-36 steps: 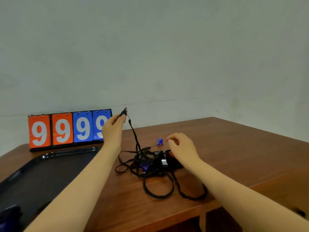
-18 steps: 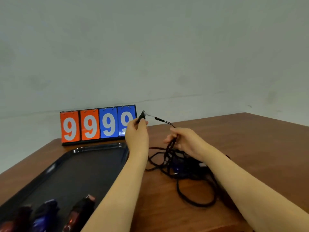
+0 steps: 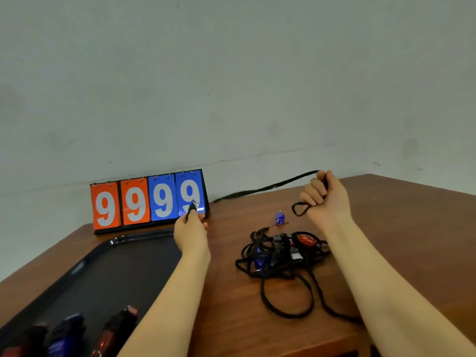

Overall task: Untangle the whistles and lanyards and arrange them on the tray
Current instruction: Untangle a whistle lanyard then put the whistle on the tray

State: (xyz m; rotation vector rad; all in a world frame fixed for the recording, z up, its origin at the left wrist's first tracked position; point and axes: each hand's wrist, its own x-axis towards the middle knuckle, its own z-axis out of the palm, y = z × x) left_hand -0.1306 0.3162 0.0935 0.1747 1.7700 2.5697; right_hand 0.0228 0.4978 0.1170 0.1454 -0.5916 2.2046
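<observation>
Lanyard (image 3: 270, 187) now stretched between hands.

The scoreboard (image 3: 149, 202) shows two orange and two blue cards with white nines. Black lanyards (image 3: 277, 258) tangle around blue and red whistles on brown wood. The tray (image 3: 85, 276) at lower left looks black, perhaps dark navy.

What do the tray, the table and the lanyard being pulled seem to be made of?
Tray: probably plastic, black, its glossy rim catching highlights. Table: wood or wood veneer, reddish-brown with a soft sheen. Lanyard: woven fabric cord, matte black, slack and flexible.
</observation>
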